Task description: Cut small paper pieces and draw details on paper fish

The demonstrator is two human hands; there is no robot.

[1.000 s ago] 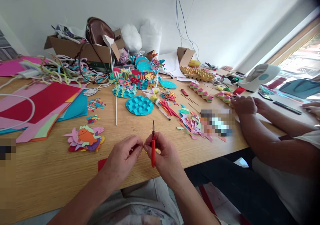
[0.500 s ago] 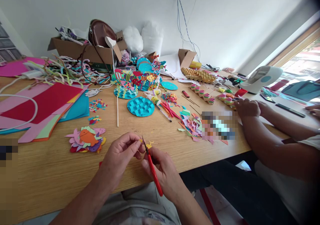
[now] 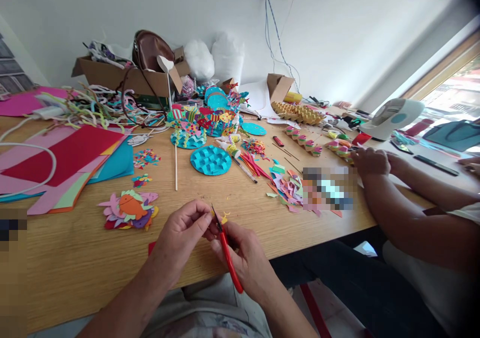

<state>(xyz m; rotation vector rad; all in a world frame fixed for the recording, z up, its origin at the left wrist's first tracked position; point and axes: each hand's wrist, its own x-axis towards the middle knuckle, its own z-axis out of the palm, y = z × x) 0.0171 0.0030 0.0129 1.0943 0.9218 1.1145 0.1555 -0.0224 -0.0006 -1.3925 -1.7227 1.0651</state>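
Red-handled scissors (image 3: 229, 258) are gripped in my right hand (image 3: 245, 258), their dark blades pointing up and to the left. My left hand (image 3: 183, 235) pinches a tiny bit of yellow paper (image 3: 212, 213) close beside the blade tips; most of that piece is hidden by the fingers. Thin yellow scraps (image 3: 225, 217) show just behind the blades. A scrap of red paper (image 3: 151, 248) peeks out under my left wrist. Left of my hands lies a pile of paper fish cutouts (image 3: 133, 206), an orange one on top.
Coloured paper sheets (image 3: 67, 153) spread over the left of the table. Small confetti (image 3: 146, 157), a blue woven paper disc (image 3: 211, 160), glue bottles (image 3: 233, 150) and paper scraps (image 3: 288, 188) lie beyond my hands. A co-worker's hands (image 3: 375, 162) handle a colourful paper strip at the right.
My hands and the scissors have shifted only slightly. The blades sit a little closer together at the left fingertips.
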